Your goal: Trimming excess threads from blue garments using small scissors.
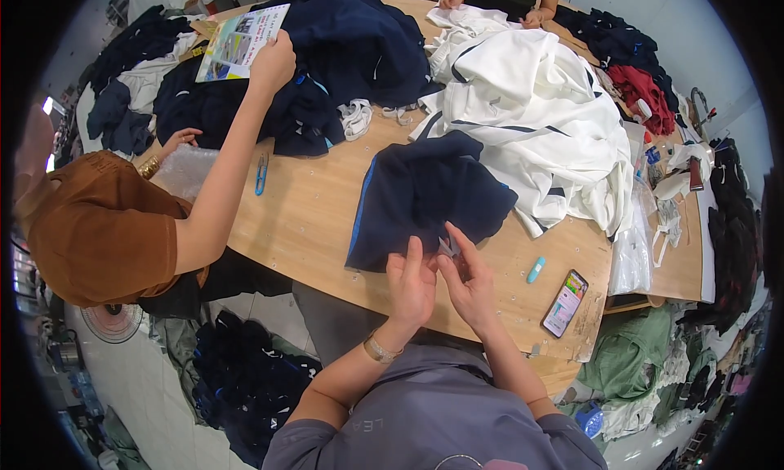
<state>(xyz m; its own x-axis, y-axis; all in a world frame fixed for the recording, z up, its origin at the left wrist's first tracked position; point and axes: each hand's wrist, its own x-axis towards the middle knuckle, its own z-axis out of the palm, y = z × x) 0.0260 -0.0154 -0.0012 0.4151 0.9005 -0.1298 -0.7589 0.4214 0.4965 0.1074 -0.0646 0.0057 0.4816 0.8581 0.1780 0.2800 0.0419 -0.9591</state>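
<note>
Both my hands are at the near edge of a navy garment that lies flat on the wooden bench in front of me. My left hand has its fingers curled in toward the hem, and my right hand pinches a small pale bit, perhaps a tag or thread, at the cloth's lower edge; I cannot tell exactly what it is. The two hands are touching or nearly so, thumbs close together.

Just right of my right hand lies a small light-blue tool, and beyond it a phone with its screen lit, near the bench's edge. Behind the navy garment is a heap of white clothing with dark stripes, and to its left a heap of navy clothing.

On my left, a person in a brown top reaches one hand across to a printed sheet resting on the dark heap. A blue thread snip lies on the bench near that person's arm. At the far end, another person's hands rest on the white cloth.
</note>
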